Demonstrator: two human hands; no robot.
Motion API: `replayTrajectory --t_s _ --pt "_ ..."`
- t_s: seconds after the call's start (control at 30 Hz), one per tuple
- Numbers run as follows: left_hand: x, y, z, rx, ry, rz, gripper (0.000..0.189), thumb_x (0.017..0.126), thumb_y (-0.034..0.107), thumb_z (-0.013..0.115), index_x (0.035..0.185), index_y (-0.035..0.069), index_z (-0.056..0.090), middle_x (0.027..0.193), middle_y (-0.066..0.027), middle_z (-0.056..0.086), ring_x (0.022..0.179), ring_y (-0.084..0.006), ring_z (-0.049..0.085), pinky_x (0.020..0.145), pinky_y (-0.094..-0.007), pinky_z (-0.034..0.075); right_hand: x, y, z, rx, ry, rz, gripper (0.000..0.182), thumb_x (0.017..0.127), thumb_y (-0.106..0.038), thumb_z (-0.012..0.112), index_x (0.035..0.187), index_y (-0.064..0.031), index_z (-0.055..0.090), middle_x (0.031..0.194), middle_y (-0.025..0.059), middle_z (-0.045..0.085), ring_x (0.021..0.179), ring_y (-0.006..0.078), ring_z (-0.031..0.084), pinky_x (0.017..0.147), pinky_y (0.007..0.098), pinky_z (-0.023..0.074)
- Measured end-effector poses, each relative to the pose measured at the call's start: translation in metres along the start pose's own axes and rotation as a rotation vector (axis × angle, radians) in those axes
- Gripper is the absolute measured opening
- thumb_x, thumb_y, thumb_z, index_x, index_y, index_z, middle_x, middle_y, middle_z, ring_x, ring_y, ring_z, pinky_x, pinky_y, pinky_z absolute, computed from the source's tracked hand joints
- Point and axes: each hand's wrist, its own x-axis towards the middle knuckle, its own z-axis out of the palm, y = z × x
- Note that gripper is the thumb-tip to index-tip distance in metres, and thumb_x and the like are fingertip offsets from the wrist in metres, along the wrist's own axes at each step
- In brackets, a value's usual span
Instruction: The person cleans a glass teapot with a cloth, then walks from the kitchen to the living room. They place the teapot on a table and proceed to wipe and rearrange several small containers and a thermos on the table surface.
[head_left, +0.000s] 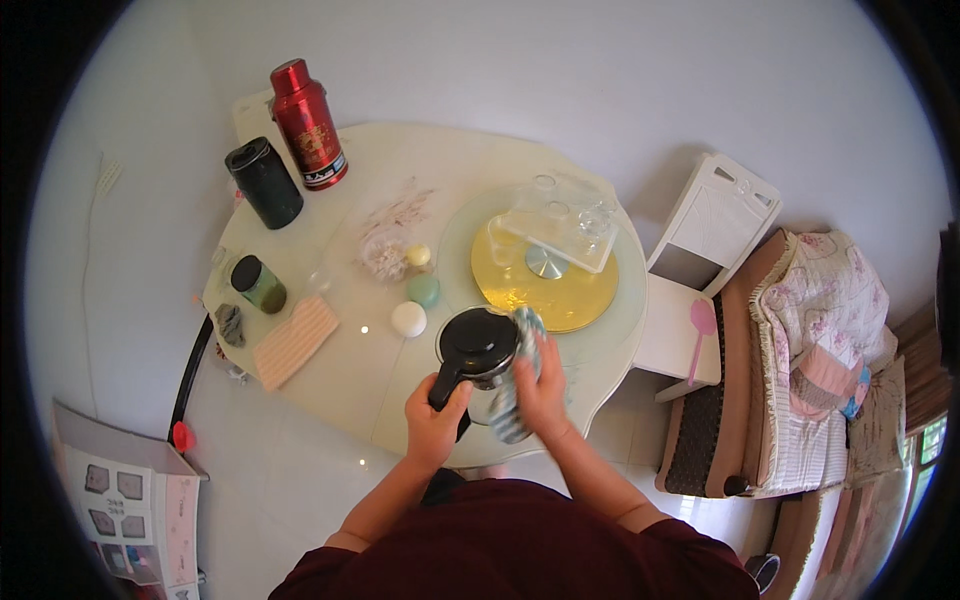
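Observation:
My left hand (435, 421) grips the black handle of a kettle (478, 341). Its black lid faces up towards me, with a clear rim and a shiny metal part showing below; the body is mostly hidden. A striped cloth (508, 409), green and white, is in my right hand (541, 390), which presses it against the kettle's right side. The cloth and right fingers are blurred. Just beyond the kettle, a white round object (409, 319), a green one (423, 290) and a smaller yellow one (418, 254) lie close together.
A glass turntable (454, 225) bears a gold disc (502, 281) and a clear tray (559, 238) with glasses. A red vacuum flask (309, 127), black canister (264, 184), lidded jar (259, 284) and pink cloth (296, 341) occupy the table's left. Right stands a white chair (675, 330) holding a pink fly swatter (702, 319).

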Motion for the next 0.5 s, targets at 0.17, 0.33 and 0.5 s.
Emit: replayTrajectory --t_s 0.17,0.33,0.5 --pt "-0.001 0.013 -0.021 -0.212 -0.078 -0.085 0.019 0.081 0.017 0.063 0.088 0.001 0.057 0.061 0.0054 0.046 0.049 -0.0018 0.038 0.043 -0.0183 0.030 0.050 0.013 -0.013 0.911 -0.494 0.695 0.041 0.090 -0.032 0.044 0.116 -0.0011 0.050 0.114 0.0111 0.055 0.107 0.0251 0.050 0.090 0.0351 0.0393" --pt "0.004 0.012 -0.022 -0.300 -0.059 0.047 0.015 0.080 0.010 0.062 0.091 0.001 0.056 0.064 0.0044 0.047 0.054 -0.0028 0.041 0.048 -0.0185 0.034 0.021 0.018 0.027 1.567 -0.400 0.753 0.035 0.087 -0.030 0.048 0.114 -0.0071 0.052 0.111 0.0073 0.056 0.103 0.0212 0.052 0.090 0.0346 0.0413" --pt "0.009 0.011 -0.038 -0.098 0.021 0.182 0.013 0.079 0.010 0.063 0.079 0.004 0.051 0.068 0.0039 0.044 0.062 -0.0047 0.039 0.055 -0.0206 0.035 -0.023 -0.007 0.057 1.623 -0.343 0.942 0.035 0.086 -0.022 0.048 0.119 -0.0102 0.046 0.114 0.0071 0.053 0.102 0.0192 0.051 0.092 0.0354 0.0401"
